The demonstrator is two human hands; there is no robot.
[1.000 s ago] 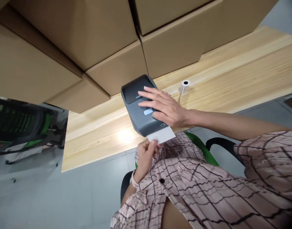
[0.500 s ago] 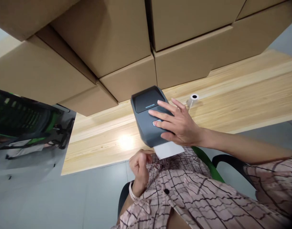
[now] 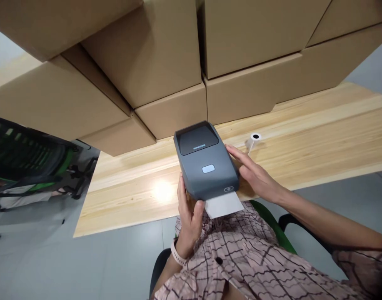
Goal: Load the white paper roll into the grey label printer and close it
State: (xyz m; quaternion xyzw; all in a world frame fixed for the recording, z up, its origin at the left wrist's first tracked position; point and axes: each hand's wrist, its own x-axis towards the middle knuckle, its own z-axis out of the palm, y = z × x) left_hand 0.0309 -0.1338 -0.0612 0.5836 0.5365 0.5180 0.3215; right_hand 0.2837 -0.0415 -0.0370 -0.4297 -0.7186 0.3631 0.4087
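Note:
A dark grey label printer stands on the wooden table near its front edge, with a light button on top and a dark window at its far end. A blank white label sticks out of its front slot. My left hand holds the printer's left side, its fingers along the wall and the thumb at the front corner. On the opposite side, my right hand holds the right wall with long, nearly straight fingers. The printer sits between both palms; the undersides of the fingers are hidden.
Stacked cardboard boxes line the back of the wooden table. A small white paper roll stands right of the printer. At the far left is a black and green chair.
My right hand has left the printer's top and moved to its right side. My left hand has gone from beside the label to the printer's left side, its fingers straightening.

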